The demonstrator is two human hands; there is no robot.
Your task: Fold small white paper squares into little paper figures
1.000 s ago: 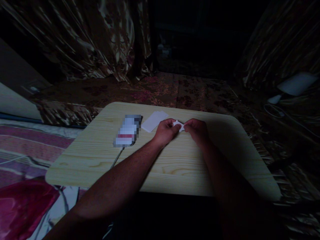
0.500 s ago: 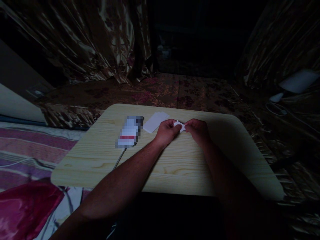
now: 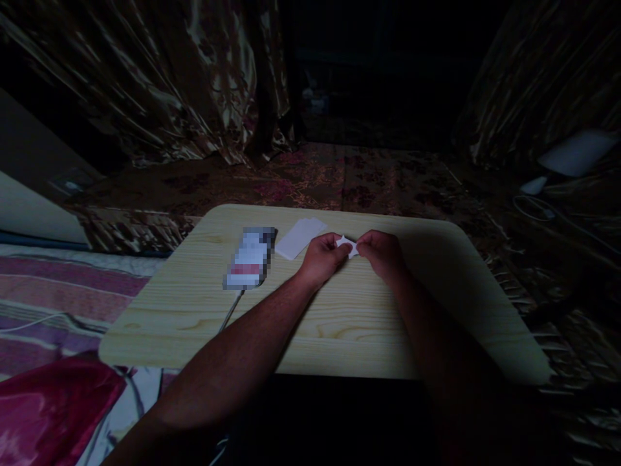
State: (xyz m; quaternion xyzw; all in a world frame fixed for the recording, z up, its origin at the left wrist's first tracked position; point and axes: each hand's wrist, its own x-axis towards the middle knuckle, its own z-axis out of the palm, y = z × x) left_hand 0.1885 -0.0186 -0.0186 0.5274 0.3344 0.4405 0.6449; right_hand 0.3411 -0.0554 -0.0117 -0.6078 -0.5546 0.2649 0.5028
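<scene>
Over the far middle of the table, my left hand is closed on a small piece of white paper with pointed corners, its thumb lying on top. My right hand pinches the right edge of the same paper between thumb and fingers. Parts of the paper are hidden under the fingers, so its full shape does not show. Just left of my left hand, a stack of white paper sheets lies flat on the table. Both forearms reach in from the near edge.
The light wooden table has rounded corners. On its left lies a phone with a blurred screen and a cable running toward me. A striped bed cover is at left, a white lamp at right. Patterned curtains hang behind.
Both hands keep their grip on the white paper, with only a very slight shift of the fingers. The whole view has moved a little; the stack and phone stay put on the table.
</scene>
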